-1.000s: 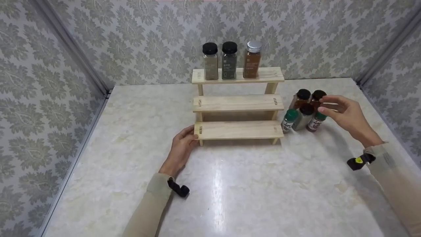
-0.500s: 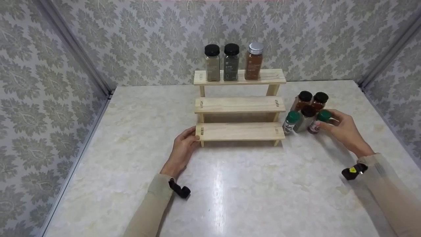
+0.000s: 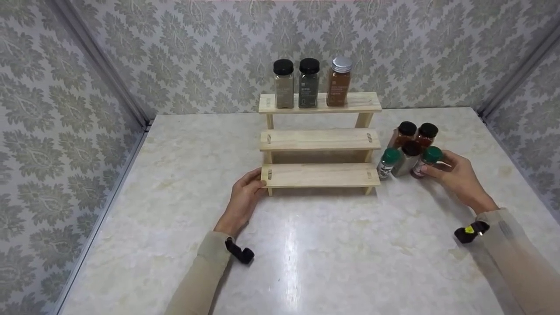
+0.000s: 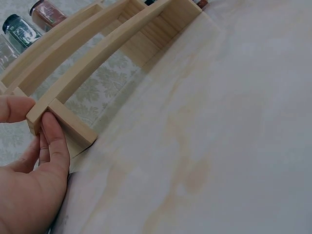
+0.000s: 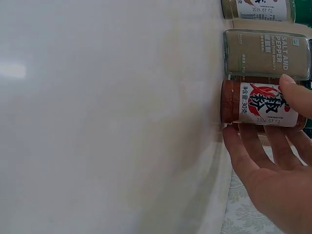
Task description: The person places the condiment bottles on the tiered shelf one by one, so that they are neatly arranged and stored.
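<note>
My left hand (image 3: 243, 194) grips the left end of the lowest shelf of a three-tier wooden spice rack (image 3: 321, 175), thumb on top and fingers beneath, as the left wrist view shows. At the right, my right hand (image 3: 457, 177) holds a small green-capped spice jar (image 3: 431, 156) of red powder, thumb on its label (image 5: 268, 105) and fingers along its other side. The jar stands upright among several others: a salt-and-pepper jar (image 5: 265, 53) beside it, another green-capped jar (image 3: 388, 162), and two black-capped jars (image 3: 404, 133) behind.
On the rack's top shelf stand a beige-filled jar (image 3: 284, 85), a dark green one (image 3: 309, 83) and a silver-capped orange-brown one (image 3: 339, 82). The rack and jars share a pale marbled table (image 3: 332, 253). Patterned wall panels (image 3: 210, 52) border its back and sides.
My right hand has come down from above the jar group and closed round the front right green-capped jar. The left hand keeps its grip on the rack. The view has shifted slightly.
</note>
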`<state>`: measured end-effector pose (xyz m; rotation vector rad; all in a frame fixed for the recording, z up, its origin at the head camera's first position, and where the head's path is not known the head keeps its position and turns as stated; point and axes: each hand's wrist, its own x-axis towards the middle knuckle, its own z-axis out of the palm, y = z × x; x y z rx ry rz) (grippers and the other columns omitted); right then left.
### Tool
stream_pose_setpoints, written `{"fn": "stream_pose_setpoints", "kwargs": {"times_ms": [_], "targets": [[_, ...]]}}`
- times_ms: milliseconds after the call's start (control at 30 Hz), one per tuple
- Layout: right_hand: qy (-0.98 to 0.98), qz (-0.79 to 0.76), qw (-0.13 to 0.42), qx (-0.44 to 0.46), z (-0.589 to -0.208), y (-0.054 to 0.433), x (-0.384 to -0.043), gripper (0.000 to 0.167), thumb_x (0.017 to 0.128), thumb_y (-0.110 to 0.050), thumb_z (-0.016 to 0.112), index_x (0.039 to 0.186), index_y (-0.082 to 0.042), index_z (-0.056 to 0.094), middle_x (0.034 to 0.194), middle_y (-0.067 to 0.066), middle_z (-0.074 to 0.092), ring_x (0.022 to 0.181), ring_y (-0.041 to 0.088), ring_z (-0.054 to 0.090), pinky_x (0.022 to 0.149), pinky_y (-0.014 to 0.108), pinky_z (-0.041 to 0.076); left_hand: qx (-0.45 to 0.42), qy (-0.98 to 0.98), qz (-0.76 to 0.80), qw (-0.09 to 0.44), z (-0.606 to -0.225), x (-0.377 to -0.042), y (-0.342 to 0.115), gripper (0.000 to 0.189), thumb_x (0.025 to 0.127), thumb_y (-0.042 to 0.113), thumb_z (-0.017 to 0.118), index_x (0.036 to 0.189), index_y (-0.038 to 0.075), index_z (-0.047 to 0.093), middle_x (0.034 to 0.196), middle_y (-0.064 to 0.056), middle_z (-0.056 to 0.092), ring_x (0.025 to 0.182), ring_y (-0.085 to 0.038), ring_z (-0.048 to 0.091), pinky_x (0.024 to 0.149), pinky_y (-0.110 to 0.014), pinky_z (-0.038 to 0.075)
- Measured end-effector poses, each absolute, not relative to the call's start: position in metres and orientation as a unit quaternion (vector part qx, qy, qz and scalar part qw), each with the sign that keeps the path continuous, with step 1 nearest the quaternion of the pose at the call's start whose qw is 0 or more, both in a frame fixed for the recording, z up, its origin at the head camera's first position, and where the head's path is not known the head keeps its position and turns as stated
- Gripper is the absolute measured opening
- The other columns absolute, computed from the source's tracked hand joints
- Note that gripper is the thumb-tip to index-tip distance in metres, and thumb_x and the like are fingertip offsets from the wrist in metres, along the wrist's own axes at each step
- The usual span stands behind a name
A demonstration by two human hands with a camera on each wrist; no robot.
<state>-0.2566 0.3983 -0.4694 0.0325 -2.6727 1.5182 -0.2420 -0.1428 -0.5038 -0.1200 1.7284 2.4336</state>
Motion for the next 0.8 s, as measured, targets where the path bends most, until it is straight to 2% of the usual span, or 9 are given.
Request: {"fn": "stream_pose_setpoints", "kwargs": {"times_ms": [100,400,567,800], "targets": [[-0.864,0.502,0.033,0.011,-0.469,0.4,-0.255,0.052,0.099,-0.022,0.078,0.146,-0.007,0.059,0.121,-0.022,0.06,0.105,-0.014,0.063,0.087,0.01,0.055,-0.036,0.575,0.813,0.077,-0.505,-0.241,-0.143,0.059,0.099,0.003,0.058,0.156,-0.003,0.045,0.154,-0.021,0.051,0.139,-0.03,0.055,0.117,-0.037,0.048],[-0.858,0.51,0.048,0.009,-0.45,0.405,-0.253,0.047,0.1,-0.02,0.077,0.142,-0.008,0.062,0.118,-0.024,0.064,0.104,-0.013,0.066,0.085,0.011,0.056,-0.033,0.572,0.816,0.078,-0.505,-0.241,-0.144,0.056,0.1,0.002,0.056,0.155,-0.003,0.046,0.148,-0.02,0.053,0.131,-0.026,0.059,0.104,-0.029,0.054],[-0.845,0.529,0.071,0.015,-0.435,0.407,-0.251,0.045,0.1,-0.016,0.076,0.143,-0.01,0.063,0.119,-0.021,0.065,0.106,-0.011,0.067,0.086,0.011,0.056,-0.035,0.573,0.816,0.075,-0.505,-0.241,-0.145,0.056,0.1,0.002,0.057,0.155,-0.003,0.047,0.15,-0.021,0.053,0.133,-0.028,0.059,0.103,-0.03,0.055],[-0.782,0.612,0.11,0.035,-0.413,0.404,-0.248,0.041,0.096,-0.004,0.078,0.135,-0.002,0.068,0.115,-0.009,0.07,0.111,0.001,0.069,0.087,0.013,0.057,-0.026,0.569,0.818,0.077,-0.505,-0.241,-0.144,0.057,0.101,0.002,0.056,0.156,-0.003,0.045,0.152,-0.021,0.052,0.136,-0.029,0.057,0.106,-0.029,0.054]]}}
